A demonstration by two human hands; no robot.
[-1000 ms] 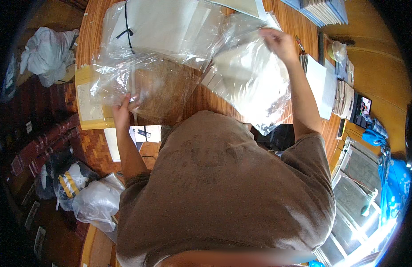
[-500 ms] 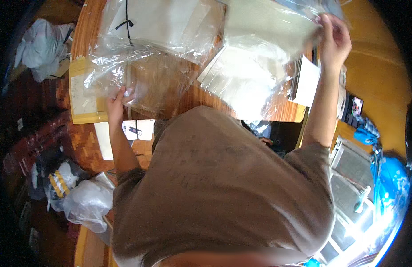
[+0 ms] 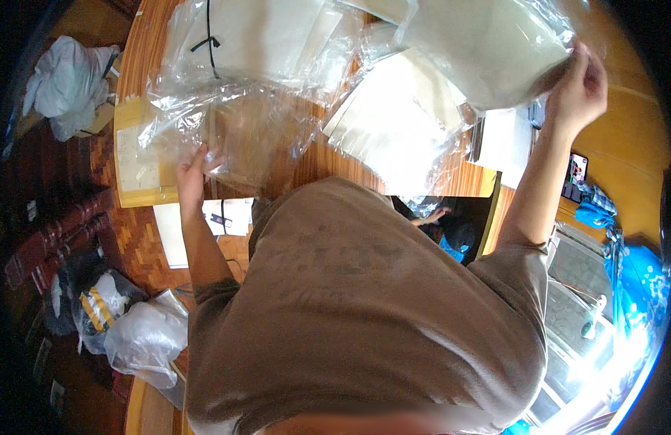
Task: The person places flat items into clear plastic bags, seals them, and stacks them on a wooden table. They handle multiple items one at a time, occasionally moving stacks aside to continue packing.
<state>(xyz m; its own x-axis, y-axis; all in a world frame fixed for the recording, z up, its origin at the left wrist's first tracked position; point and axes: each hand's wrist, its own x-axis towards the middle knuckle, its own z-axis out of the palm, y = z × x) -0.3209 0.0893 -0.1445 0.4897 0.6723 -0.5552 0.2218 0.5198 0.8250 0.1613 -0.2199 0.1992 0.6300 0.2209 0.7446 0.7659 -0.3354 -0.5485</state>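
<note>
A pale flat sheet in clear plastic [image 3: 488, 54] rises over the far right of the striped brown wooden table [image 3: 142, 65], its long axis seemingly left to right; the right hand [image 3: 578, 94] grips its right end, farther outward than before. Well apart, the left hand [image 3: 191, 178] pinches crinkled transparent plastic [image 3: 259, 138]. Reddish parquet [image 3: 143, 235] lies below.

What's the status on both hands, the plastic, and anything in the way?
Left hand holding clear plastic. Right hand gripping edge of plastic-covered sheet. That sheet partly in front of pale papers.

Narrow wood gap [image 3: 324, 159] between clear plastic [image 3: 259, 134] and bagged papers [image 3: 397, 116], torso [image 3: 364, 290] blocking below
</note>
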